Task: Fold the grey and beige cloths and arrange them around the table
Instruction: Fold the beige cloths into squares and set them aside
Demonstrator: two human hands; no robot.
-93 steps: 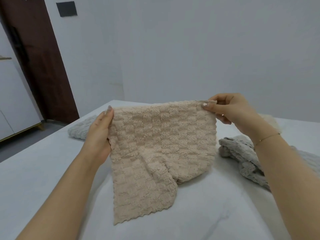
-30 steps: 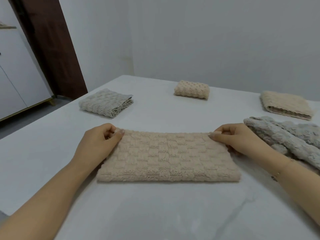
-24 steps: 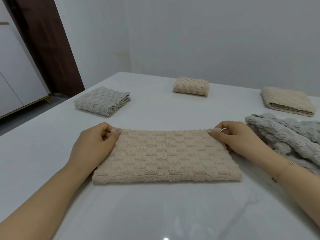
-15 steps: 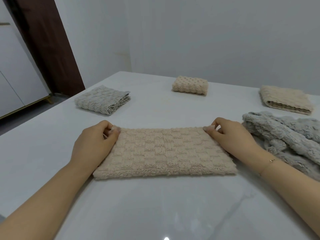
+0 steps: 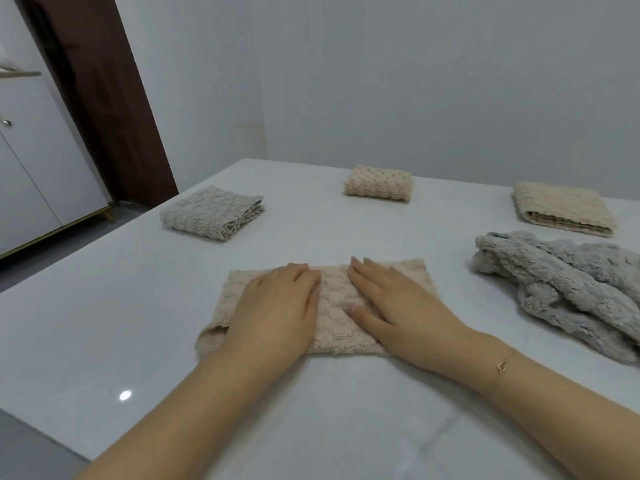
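1. Your left hand (image 5: 277, 306) and right hand (image 5: 398, 303) lie flat, fingers straight, pressing the folded beige cloth (image 5: 332, 306) at the counter's (image 5: 138, 306) centre; neither grips it.
2. At 3 o'clock, a crumpled grey cloth (image 5: 561, 289) lies near your right wrist, apart from the beige one.
3. A folded grey cloth (image 5: 211, 213) sits at 10 o'clock, a small folded beige cloth (image 5: 379, 183) at 12, another folded beige cloth (image 5: 562, 209) at 2.
4. You wear a thin bracelet (image 5: 504, 362); no writing is legible.
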